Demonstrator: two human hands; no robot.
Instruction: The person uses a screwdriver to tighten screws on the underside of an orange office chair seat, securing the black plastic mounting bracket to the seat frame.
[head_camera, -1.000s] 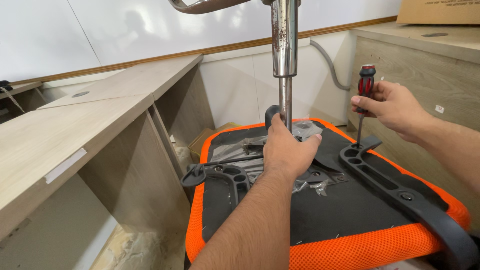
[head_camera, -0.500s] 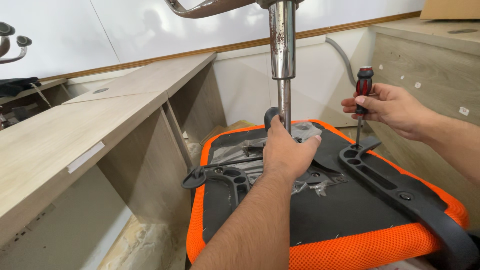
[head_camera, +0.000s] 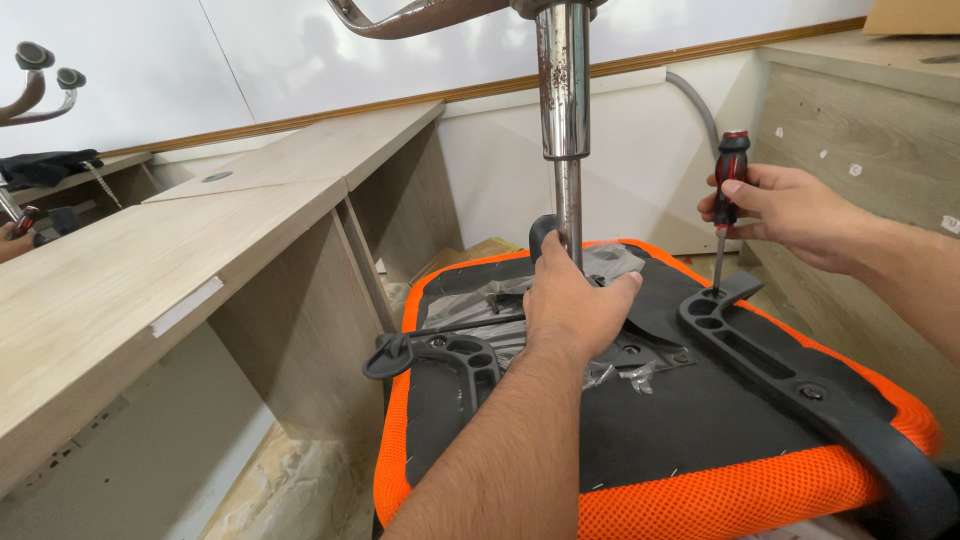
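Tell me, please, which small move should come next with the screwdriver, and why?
Probably turn the screwdriver in place. The right hand holds its red and black handle upright, and the tip already sits at the end of the black armrest bracket. The left hand steadies the base of the chrome column on the upturned orange seat.

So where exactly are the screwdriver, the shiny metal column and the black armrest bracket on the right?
screwdriver (head_camera: 731, 160), head view, on its red and black handle in the right hand.
metal column (head_camera: 564, 90), head view, on the upper chrome tube.
black armrest bracket (head_camera: 790, 365), head view, on its flat arm lying over the orange seat.
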